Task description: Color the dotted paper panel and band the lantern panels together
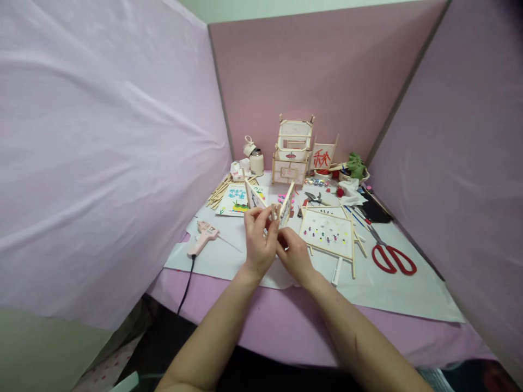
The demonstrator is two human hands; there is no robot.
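Both my hands meet over the middle of the table around a V-shaped pair of stick-framed panels. My left hand [260, 239] is closed on the lower end of the left framed panel [254, 195], fingertips near the joint. My right hand [295, 251] is closed below the right framed panel [287, 204], pinching at its lower corner. The panels stand edge-up and spread apart toward the back. Dark drawings show partly on them; the joint itself is mostly hidden by my fingers.
A pink glue gun [203, 238] with its cord lies at left. Red-handled scissors [393, 256] and a dotted framed panel [327, 233] lie at right. Behind stand a stick-built shelf [291, 163], a jar [256, 162] and a plant [357, 165]; loose sticks [220, 191] lie back left.
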